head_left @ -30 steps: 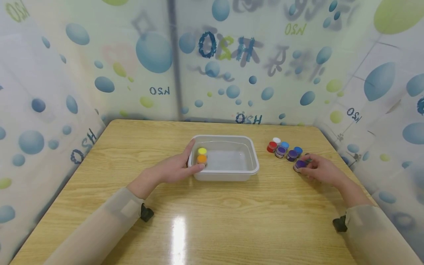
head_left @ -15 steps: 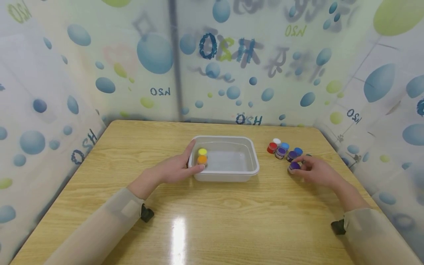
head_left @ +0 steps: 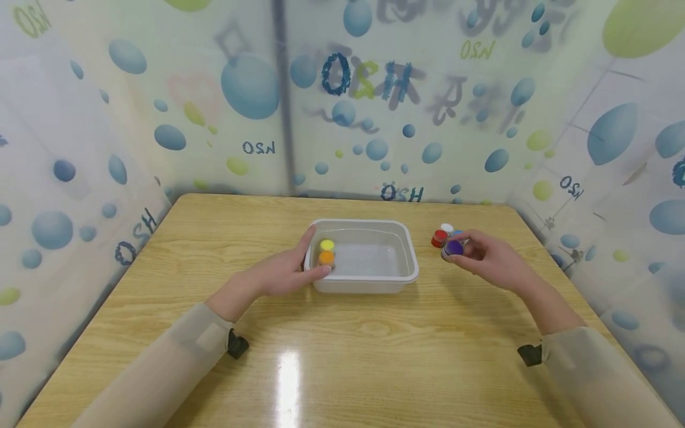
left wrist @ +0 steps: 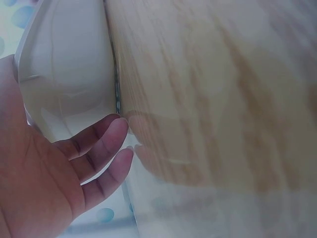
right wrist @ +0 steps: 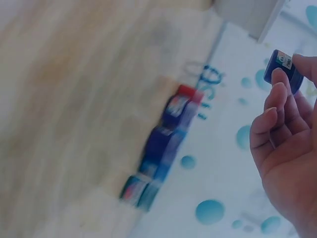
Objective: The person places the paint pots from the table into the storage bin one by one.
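Note:
My left hand (head_left: 280,272) holds the left end of a white plastic tub (head_left: 364,286), thumb over its rim; in the left wrist view its fingers (left wrist: 106,148) bend beside the tub wall near the tabletop. Inside, at the left, sit a yellow-lidded paint pot (head_left: 327,245) and an orange-lidded paint pot (head_left: 326,258). My right hand (head_left: 495,261) pinches a purple paint pot (right wrist: 283,69) between thumb and fingers, raised above the table. Behind it in the head view are a red paint pot (head_left: 439,238) and a white-lidded paint pot (head_left: 446,227); others are hidden by the hand.
In the right wrist view a row of several paint pots (right wrist: 161,144), blue, purple, green and red, stands on the table, blurred. The wooden table (head_left: 369,356) meets patterned curtains (head_left: 374,148) at its back and sides.
My right hand has lifted the purple paint pot from the right end of the group and carried it leftward, toward the tub. My left hand and the tub have stayed put.

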Tool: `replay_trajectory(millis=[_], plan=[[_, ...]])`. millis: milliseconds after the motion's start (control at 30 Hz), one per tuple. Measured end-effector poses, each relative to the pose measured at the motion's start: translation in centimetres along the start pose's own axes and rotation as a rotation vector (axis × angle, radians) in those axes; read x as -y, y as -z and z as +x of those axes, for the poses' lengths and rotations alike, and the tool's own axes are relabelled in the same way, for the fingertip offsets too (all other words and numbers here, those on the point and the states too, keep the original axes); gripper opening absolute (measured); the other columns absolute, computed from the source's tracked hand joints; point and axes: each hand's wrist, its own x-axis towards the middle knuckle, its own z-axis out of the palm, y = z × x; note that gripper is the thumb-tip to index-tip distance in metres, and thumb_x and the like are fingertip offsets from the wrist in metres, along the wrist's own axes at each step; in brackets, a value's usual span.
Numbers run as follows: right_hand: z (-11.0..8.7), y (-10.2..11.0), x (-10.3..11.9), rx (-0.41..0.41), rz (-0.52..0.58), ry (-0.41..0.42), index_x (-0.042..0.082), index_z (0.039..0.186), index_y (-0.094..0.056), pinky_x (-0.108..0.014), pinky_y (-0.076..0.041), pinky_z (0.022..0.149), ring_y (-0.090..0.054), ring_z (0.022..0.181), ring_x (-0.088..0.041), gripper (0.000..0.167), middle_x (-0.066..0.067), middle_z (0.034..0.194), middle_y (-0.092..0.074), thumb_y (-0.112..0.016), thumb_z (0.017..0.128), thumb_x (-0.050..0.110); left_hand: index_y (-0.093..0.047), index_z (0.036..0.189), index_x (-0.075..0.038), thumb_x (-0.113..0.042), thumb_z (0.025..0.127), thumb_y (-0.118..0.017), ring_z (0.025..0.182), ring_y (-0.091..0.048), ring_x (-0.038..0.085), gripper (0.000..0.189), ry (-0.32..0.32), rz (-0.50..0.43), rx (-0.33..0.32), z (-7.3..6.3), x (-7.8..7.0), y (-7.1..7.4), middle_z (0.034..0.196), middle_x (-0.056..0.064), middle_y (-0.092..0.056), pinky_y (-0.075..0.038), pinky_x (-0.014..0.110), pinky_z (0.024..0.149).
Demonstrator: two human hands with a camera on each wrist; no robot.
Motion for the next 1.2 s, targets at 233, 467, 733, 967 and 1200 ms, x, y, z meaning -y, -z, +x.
replay_trajectory(millis=[233, 467, 733, 967, 1200], plan=[[1.5, -0.7, 3.6, -0.004, 0.050, 0.060, 0.018, 0.135, -0.071, -0.028, -0.051, 0.068, -0.063, 0.081, -0.016, 0.038, -0.004, 0.100, -0.068, -0.081, 0.103, 0.035, 0.020, 0.175, -0.028, -0.083, 0.103, -0.047, 0.124, -0.066, 0.026, 0.113, 0.010, 0.005, 0.001, 0.1, 0.0, -0.1, 0.165, 0.027, -0.050, -0.050, 0.054, 0.116], [3.5, -2.3, 6.2, 0.013, 0.082, 0.156, 0.018, 0.132, -0.074, -0.029, -0.050, 0.066, -0.061, 0.074, -0.018, 0.032, -0.004, 0.095, -0.067, -0.082, 0.102, 0.026, 0.019, 0.175, -0.025, -0.081, 0.104, -0.047, 0.123, -0.067, 0.026, 0.113, 0.003, 0.010, 0.003, 0.0, -0.1, 0.0, 0.164, 0.028, -0.052, -0.051, 0.055, 0.115], [5.9, -4.6, 8.6, 0.098, 0.089, 0.181, 0.018, 0.135, -0.072, -0.031, -0.049, 0.068, -0.059, 0.077, -0.020, 0.036, -0.003, 0.095, -0.068, -0.082, 0.102, 0.026, 0.019, 0.175, -0.026, -0.080, 0.104, -0.049, 0.121, -0.067, 0.026, 0.112, 0.005, 0.002, 0.002, 0.1, -0.1, 0.0, 0.162, 0.027, -0.054, -0.050, 0.055, 0.116], [7.7, -7.1, 10.3, 0.174, 0.075, 0.177, 0.021, 0.135, -0.073, -0.033, -0.051, 0.072, -0.059, 0.083, -0.022, 0.037, -0.002, 0.095, -0.069, -0.083, 0.100, 0.029, 0.019, 0.175, -0.027, -0.082, 0.103, -0.048, 0.131, -0.065, 0.029, 0.114, 0.015, -0.009, 0.008, 0.1, -0.1, 0.0, 0.168, 0.025, -0.047, -0.049, 0.057, 0.119], [9.0, -9.2, 10.9, 0.272, 0.095, 0.215, 0.021, 0.133, -0.074, -0.035, -0.055, 0.082, -0.062, 0.089, -0.022, 0.034, -0.001, 0.097, -0.071, -0.083, 0.101, 0.028, 0.020, 0.175, -0.028, -0.083, 0.102, -0.047, 0.123, -0.067, 0.027, 0.113, 0.023, -0.014, 0.013, 0.0, -0.1, 0.1, 0.166, 0.025, -0.050, -0.052, 0.056, 0.115]])
